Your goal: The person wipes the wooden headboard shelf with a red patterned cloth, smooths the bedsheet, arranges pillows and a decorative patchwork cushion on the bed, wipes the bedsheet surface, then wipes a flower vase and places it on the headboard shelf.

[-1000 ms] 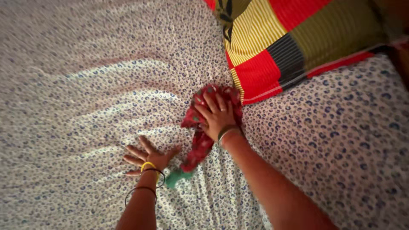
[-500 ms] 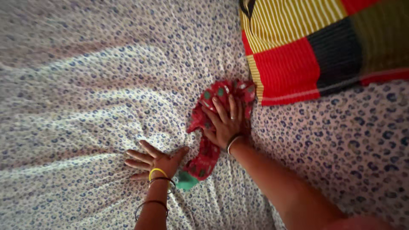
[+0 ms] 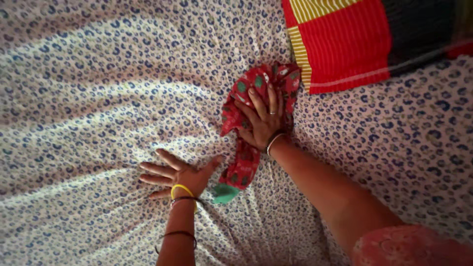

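While the right hand (image 3: 263,123) presses flat, fingers spread, on the crumpled red patterned cloth (image 3: 249,133) beside the striped red pillow (image 3: 354,47), the open left hand (image 3: 175,173) probably risks wrinkling the blue-spotted bedsheet (image 3: 98,88).

No packages, labels, signs or screens in view; only cloth surfaces visible.

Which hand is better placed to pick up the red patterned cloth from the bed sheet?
Right, most likely. The right hand already lies flat on top of the bunched red cloth. The left hand is spread on the dotted bed sheet beside the cloth's lower end, thumb close to it.
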